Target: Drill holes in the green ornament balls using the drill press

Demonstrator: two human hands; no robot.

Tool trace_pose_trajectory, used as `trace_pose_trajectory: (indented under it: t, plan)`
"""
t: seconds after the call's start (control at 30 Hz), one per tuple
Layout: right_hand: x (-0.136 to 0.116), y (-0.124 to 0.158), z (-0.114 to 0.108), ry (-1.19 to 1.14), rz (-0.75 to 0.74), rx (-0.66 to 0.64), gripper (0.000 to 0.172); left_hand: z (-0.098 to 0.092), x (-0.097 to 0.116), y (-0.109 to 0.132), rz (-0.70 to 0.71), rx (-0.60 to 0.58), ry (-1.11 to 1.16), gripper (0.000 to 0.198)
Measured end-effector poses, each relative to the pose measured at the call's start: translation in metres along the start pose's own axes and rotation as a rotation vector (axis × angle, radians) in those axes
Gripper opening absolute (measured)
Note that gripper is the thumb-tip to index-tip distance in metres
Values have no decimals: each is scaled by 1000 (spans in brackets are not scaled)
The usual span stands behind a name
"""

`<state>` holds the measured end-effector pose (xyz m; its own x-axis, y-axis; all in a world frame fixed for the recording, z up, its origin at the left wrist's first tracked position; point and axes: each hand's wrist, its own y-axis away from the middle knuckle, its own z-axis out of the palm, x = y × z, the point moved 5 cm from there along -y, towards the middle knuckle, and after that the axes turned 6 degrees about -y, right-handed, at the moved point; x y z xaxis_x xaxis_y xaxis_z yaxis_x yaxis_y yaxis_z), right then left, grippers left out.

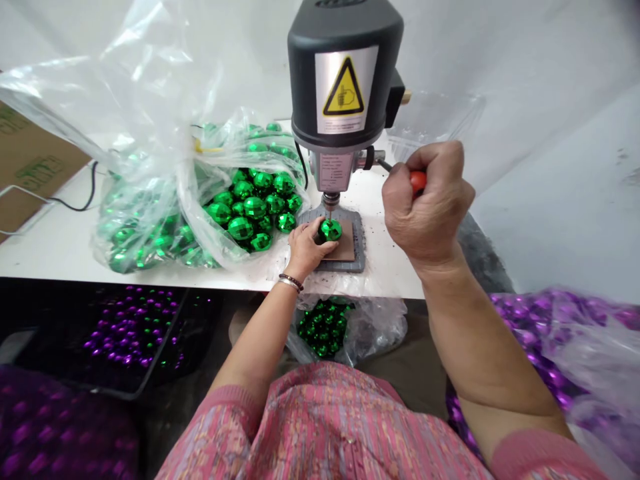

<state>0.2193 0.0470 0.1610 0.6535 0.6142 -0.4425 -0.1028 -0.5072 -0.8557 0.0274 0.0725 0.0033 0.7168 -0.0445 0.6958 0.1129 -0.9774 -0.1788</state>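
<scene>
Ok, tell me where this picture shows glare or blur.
Head view: glare streaks the clear plastic bag and glints off the green faceted ball in the left hand; head view, lower left: the purple heap looks dim and blurred.

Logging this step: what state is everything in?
Left hand: holding the green ball.
Green ball: held beneath the drill bit.
Drill bit: at the ball's top; spin unclear.
Right hand: gripping red knob.
Brown board: flat beneath the ball.
Table bag: rumpled, holding green balls.
Lower bag: green balls inside.

Metallic-green bauble (331, 231), brown board (346, 251), pink-streaked shirt (340, 427)
</scene>
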Motion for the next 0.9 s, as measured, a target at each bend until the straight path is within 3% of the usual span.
trace_pose_trajectory:
  t: [0.47,0.9]
  plan:
    - [4,19,0,76,-60,108,14,5,-3,2,30,-3,10,68]
    - [-1,34,4,151,-246,229,5,5,1,5,84,-30,-146,63]
